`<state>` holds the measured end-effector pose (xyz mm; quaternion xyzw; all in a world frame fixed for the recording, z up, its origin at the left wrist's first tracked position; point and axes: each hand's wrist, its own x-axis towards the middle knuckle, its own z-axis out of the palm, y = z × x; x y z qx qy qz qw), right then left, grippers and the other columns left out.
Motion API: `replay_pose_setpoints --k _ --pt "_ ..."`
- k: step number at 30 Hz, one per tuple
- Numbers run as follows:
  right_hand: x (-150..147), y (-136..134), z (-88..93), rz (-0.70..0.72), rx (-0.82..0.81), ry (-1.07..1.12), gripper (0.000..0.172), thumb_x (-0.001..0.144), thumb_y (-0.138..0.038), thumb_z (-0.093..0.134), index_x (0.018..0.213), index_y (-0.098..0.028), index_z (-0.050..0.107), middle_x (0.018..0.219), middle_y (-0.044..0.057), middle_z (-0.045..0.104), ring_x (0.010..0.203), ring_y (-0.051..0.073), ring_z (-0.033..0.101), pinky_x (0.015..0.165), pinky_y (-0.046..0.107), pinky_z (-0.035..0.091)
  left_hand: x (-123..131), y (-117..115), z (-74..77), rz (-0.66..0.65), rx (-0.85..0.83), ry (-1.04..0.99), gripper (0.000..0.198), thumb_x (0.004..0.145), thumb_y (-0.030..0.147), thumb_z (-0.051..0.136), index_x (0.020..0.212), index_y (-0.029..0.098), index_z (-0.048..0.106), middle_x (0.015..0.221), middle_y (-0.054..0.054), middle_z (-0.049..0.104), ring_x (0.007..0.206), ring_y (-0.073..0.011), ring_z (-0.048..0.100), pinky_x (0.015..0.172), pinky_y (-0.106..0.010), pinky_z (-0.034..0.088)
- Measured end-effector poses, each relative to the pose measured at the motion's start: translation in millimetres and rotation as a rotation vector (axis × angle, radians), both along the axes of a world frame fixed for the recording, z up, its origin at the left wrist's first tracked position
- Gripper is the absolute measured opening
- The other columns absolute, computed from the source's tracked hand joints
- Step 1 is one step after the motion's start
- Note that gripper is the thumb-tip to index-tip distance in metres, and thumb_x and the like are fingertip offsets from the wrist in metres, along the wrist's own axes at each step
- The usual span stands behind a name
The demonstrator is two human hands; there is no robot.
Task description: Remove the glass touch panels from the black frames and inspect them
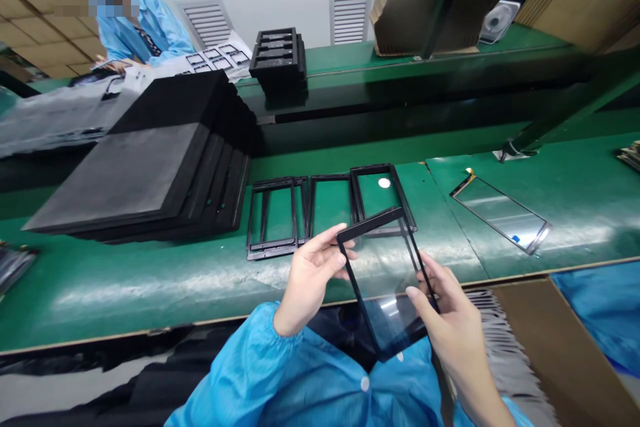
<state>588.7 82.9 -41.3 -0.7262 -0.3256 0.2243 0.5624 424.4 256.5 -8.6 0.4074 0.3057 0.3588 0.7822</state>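
Between my two hands is a black-framed glass touch panel (387,273), tilted above the bench's front edge. The fingers of my left hand (315,273) close on its upper left corner. My right hand (450,313) grips the right side, its thumb over the glass and its fingers partly hidden behind. Just beyond the panel, several empty black rectangular frames (273,255) lie on the green bench, some overlapping. Off to the right rests a loose clear glass panel (505,207) with a yellow flex tail and a small blue mark.
A tall stack of black foam sheets (130,167) stands at left on the green bench (165,293). Black trays (277,57) and cardboard sheets (435,7) sit on the far bench. A slanted green post (575,100) rises at right. A co-worker in blue (145,20) is at the far left.
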Motion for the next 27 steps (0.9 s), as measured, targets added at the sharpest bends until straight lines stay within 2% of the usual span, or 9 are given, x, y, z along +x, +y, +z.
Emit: replay_pose_setpoints --k 5,8,10,12,14,17,19,22,27 --pt "-2 -2 -3.4 -0.001 -0.029 -0.099 0.051 0.1 -0.035 0.069 0.15 -0.036 0.06 0.121 0.005 0.062 0.102 0.022 0.067 0.085 0.035 0.059 1 0 1.2 0.015 0.024 0.056 0.048 0.082 0.029 0.09 0.128 0.024 0.079 0.112 -0.011 0.083 0.094 -0.0251 0.082 0.055 -0.018 0.062" --pt "2 0 3.4 -0.08 -0.037 -0.275 0.049 0.096 -0.038 0.072 0.144 -0.032 0.066 0.138 0.01 0.057 0.128 0.032 0.06 0.109 0.051 0.051 -1 -1 5.2 -0.016 0.082 0.139 0.046 0.083 0.027 0.087 0.128 0.02 0.079 0.1 -0.011 0.085 0.089 -0.0262 0.084 0.056 -0.019 0.062" --pt "9 5 14.6 -0.096 0.003 -0.225 0.052 0.097 -0.039 0.071 0.148 -0.032 0.062 0.15 0.011 0.056 0.139 0.034 0.056 0.117 0.054 0.044 -3 -2 9.4 -0.073 0.137 0.21 0.042 0.084 0.024 0.085 0.124 0.017 0.081 0.087 -0.009 0.084 0.083 -0.0247 0.084 0.057 -0.018 0.061" --pt "18 11 29.0 -0.031 0.034 -0.022 0.049 0.102 -0.04 0.065 0.15 -0.032 0.059 0.14 0.01 0.07 0.127 0.029 0.068 0.11 0.048 0.052 -7 -4 13.7 -0.132 0.175 0.265 0.038 0.083 0.022 0.084 0.121 0.017 0.083 0.082 -0.008 0.084 0.08 -0.0243 0.084 0.058 -0.018 0.061" --pt "27 17 43.0 0.053 0.033 0.147 0.04 0.104 -0.04 0.063 0.142 -0.03 0.067 0.109 0.006 0.084 0.099 0.024 0.079 0.094 0.039 0.061 -10 -5 17.2 -0.159 0.203 0.293 0.036 0.083 0.023 0.084 0.119 0.018 0.084 0.083 -0.008 0.084 0.079 -0.0242 0.084 0.059 -0.019 0.061" --pt "34 24 56.5 0.114 0.022 0.225 0.025 0.1 -0.038 0.067 0.119 -0.026 0.079 0.078 0.002 0.084 0.078 0.021 0.081 0.079 0.03 0.062 -15 -6 20.5 -0.169 0.235 0.324 0.038 0.084 0.025 0.084 0.121 0.017 0.083 0.082 -0.009 0.084 0.078 -0.0246 0.084 0.06 -0.019 0.06" --pt "33 27 59.3 0.112 0.036 0.257 0.019 0.097 -0.036 0.07 0.108 -0.025 0.081 0.072 0.002 0.083 0.074 0.021 0.081 0.075 0.027 0.062 -17 -6 21.8 -0.182 0.241 0.35 0.04 0.083 0.025 0.084 0.121 0.016 0.083 0.081 -0.01 0.084 0.079 -0.0259 0.084 0.06 -0.021 0.06" --pt "28 27 58.4 0.103 0.049 0.315 0.016 0.095 -0.034 0.072 0.104 -0.024 0.081 0.07 0.002 0.083 0.071 0.02 0.082 0.074 0.026 0.063 -20 -5 20.7 -0.206 0.232 0.386 0.043 0.083 0.027 0.082 0.124 0.014 0.081 0.082 -0.012 0.085 0.081 -0.0266 0.084 0.061 -0.022 0.061" --pt "19 27 58.6 0.042 0.064 0.349 0.015 0.094 -0.035 0.074 0.1 -0.023 0.081 0.075 0.004 0.085 0.069 0.022 0.083 0.069 0.028 0.065 -25 -6 8.3 -0.205 0.226 0.412 0.043 0.085 0.032 0.081 0.125 0.014 0.081 0.083 -0.011 0.085 0.082 -0.0271 0.084 0.06 -0.023 0.062"
